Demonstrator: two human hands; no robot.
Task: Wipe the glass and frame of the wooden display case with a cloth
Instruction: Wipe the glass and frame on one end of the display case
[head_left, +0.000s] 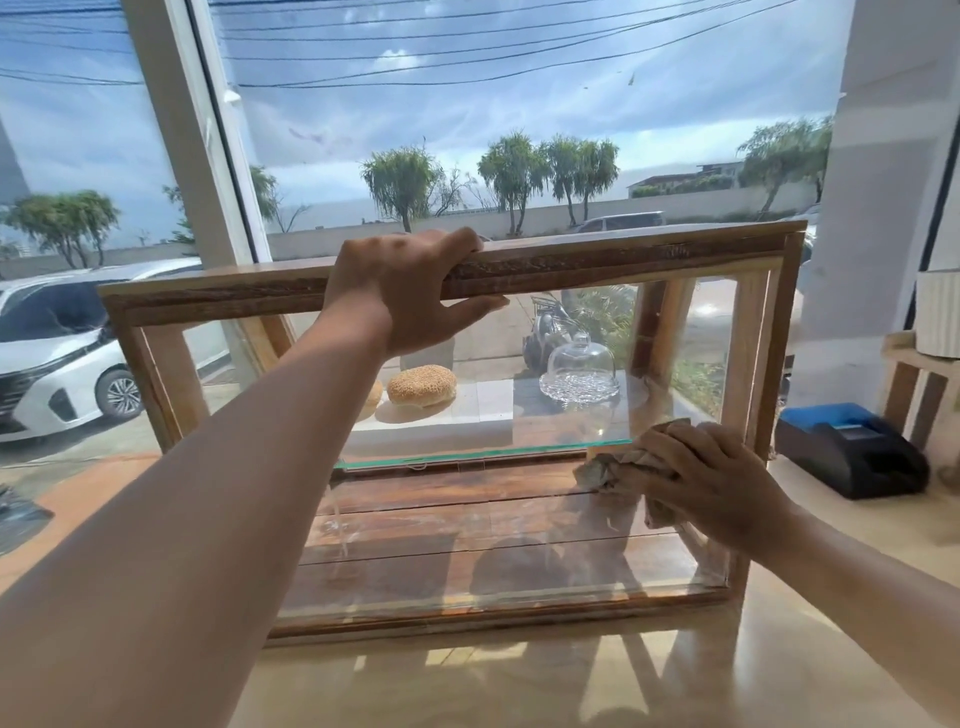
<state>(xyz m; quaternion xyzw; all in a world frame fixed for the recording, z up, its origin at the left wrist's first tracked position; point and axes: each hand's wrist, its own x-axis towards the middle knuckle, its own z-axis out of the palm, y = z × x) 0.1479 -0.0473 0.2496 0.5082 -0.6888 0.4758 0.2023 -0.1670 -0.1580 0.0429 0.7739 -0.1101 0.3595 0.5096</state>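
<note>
The long wooden display case (613, 260) runs left to right across the middle. The left hand (410, 291) grips its top edge. The right hand (711, 483), at lower right, squeezes a cloth (610, 467).

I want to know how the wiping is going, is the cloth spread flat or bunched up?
Bunched up: the cloth is crumpled under the right hand.

Display case (623, 257): streaked brown wood frame, green-edged glass shelf (467, 454). Inside it: golden sesame-speckled bun (422, 385), clear cut-pattern domed dish (579, 371). Right of case: black-and-blue printer (849, 449). Against its glass: mottled grey-tan cloth (618, 465).
</note>
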